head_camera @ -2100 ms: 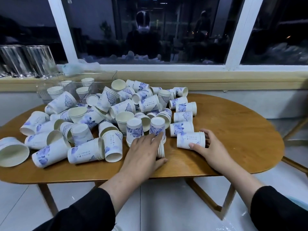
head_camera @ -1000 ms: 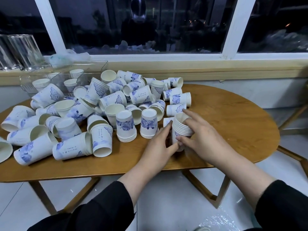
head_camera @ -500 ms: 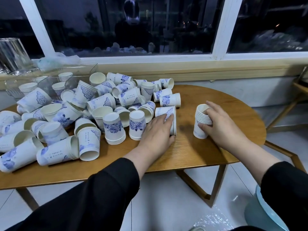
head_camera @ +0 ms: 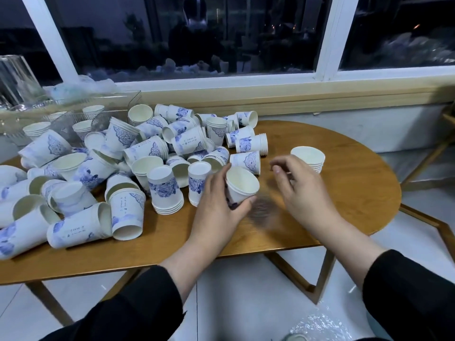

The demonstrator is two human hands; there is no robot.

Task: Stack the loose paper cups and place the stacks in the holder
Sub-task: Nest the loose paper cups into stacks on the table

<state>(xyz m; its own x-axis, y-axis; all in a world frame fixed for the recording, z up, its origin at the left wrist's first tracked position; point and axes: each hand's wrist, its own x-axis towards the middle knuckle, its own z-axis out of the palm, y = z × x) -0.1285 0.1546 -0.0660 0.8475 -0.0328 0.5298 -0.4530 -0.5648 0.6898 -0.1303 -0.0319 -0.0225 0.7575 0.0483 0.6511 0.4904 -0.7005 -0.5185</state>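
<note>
The left hand [head_camera: 216,205] is gripping a paper cup [head_camera: 240,185], fingers curled round its side; the right hand [head_camera: 299,190] is hovering just right, fingers loosely curled, holding nothing.

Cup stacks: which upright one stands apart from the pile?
The short stack on the table's right side, mouth up, beyond the right hand. Bare wood separates it from the pile.
</note>
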